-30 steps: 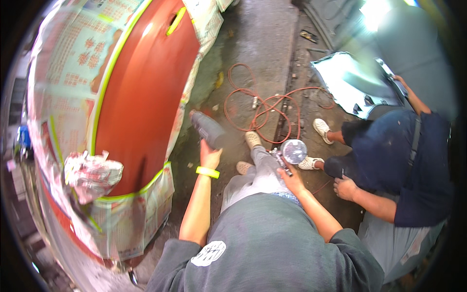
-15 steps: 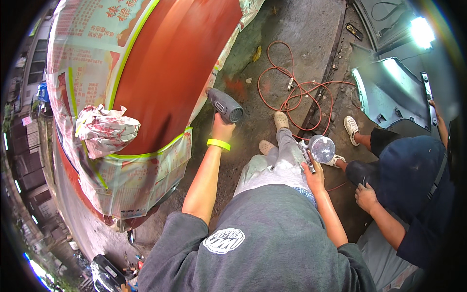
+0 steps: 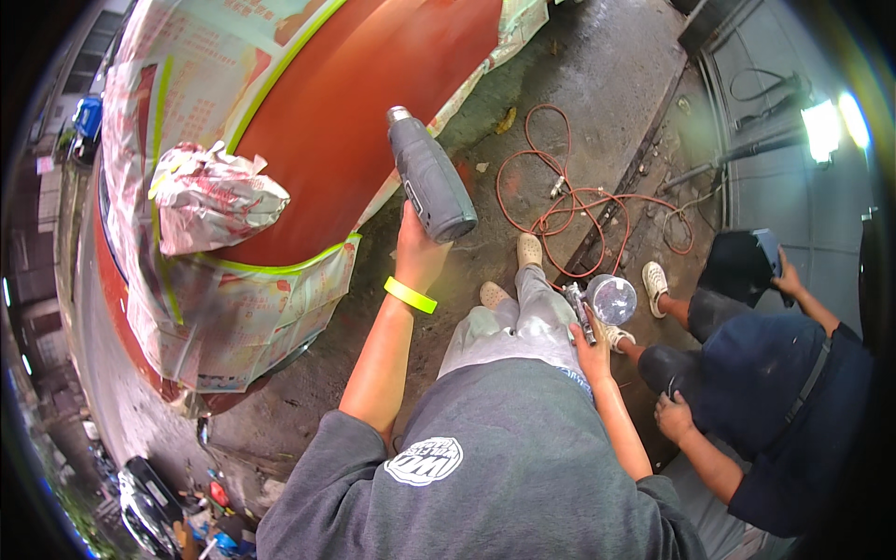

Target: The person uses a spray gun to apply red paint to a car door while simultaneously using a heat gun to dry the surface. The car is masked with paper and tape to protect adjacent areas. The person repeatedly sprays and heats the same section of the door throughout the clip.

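Observation:
A dark grey heat gun [image 3: 431,177] is in my left hand [image 3: 418,247], fingers wrapped round its handle, with a bright yellow band on the wrist. Its metal nozzle points up and away, over the edge of a reddish-brown car panel [image 3: 359,103]. Printed masking paper [image 3: 271,322] and yellow-green tape border that panel, and a crumpled paper bundle [image 3: 222,198] sticks out on its left. Low by my right leg, my right hand [image 3: 592,357] grips a metal spray gun [image 3: 580,313] with a round, cloudy cup [image 3: 612,300] attached.
A red hose [image 3: 511,187] lies coiled on the concrete floor ahead. On the right a crouching person [image 3: 761,373] in dark clothes holds a dark, glossy part [image 3: 742,266]. Bright lamps [image 3: 823,131] stand beyond. Assorted items [image 3: 149,499] lie at lower left.
My left hand has raised the heat gun, bringing it closer, with its nozzle turned more upward. The view has shifted. The person on the right has moved the light-coloured panel out of its former place.

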Demonstrator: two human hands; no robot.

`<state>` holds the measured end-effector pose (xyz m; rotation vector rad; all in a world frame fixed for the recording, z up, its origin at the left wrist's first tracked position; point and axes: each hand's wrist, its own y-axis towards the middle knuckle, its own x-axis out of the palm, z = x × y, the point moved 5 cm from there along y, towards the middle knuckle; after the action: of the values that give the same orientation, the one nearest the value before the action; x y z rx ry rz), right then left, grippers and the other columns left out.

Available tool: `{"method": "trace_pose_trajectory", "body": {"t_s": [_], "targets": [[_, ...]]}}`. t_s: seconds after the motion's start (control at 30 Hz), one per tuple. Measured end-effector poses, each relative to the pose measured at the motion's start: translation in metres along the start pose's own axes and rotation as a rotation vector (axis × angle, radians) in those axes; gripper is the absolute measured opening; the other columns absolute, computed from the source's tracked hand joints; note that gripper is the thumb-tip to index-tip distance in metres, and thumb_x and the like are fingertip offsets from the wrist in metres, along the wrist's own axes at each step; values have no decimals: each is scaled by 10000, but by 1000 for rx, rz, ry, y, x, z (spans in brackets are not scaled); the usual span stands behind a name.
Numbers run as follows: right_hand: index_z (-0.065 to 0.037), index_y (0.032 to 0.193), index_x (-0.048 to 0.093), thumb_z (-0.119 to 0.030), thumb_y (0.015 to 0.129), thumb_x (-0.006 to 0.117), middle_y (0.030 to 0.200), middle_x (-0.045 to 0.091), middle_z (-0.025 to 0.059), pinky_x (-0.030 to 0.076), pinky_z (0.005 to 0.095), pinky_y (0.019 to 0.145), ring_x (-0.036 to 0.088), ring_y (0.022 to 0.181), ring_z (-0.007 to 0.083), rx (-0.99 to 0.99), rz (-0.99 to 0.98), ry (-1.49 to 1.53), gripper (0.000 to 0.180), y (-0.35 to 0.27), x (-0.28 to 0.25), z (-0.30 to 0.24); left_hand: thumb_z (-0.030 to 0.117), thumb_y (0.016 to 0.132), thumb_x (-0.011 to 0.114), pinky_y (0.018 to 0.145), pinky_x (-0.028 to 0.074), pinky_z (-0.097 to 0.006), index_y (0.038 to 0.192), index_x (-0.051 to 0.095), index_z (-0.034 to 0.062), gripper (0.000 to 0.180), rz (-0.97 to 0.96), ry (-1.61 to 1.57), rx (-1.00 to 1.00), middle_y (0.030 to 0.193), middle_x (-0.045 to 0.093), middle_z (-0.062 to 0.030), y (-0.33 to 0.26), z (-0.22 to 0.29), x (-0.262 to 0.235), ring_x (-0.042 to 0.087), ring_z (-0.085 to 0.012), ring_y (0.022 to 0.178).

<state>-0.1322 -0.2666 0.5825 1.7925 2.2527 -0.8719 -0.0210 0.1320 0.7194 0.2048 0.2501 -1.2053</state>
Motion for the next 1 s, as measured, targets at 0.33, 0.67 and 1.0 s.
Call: {"method": "trace_pose_trajectory", "body": {"t_s": [0.33,0.67,1.0], "targets": [[-27,1456,522,-239,947,726,1409,595,182,521,353,923,593,1245,274,38,-26,121,588,28,-13,-22,71,833,800,1058,450,-349,1422,440,41,691,308,-185,-96,1330,569,-81,-66,-16,-24,575,-197,1185],[-23,1432,543,-199,938,745,1101,652,72,539,260,581,623,781,107,87,-107,242,562,82,-27,-50,15,831,796,1005,494,-343,1369,469,36,630,283,-217,-27,1277,607,-82,-37,34,-17,609,-187,1134],[-22,1406,564,-220,946,742,1017,651,65,503,265,558,597,646,99,76,-178,199,532,152,-50,-85,42,831,800,945,505,-311,1302,562,48,527,343,-265,-85,1198,639,-35,3,75,22,615,-140,1061]]}}
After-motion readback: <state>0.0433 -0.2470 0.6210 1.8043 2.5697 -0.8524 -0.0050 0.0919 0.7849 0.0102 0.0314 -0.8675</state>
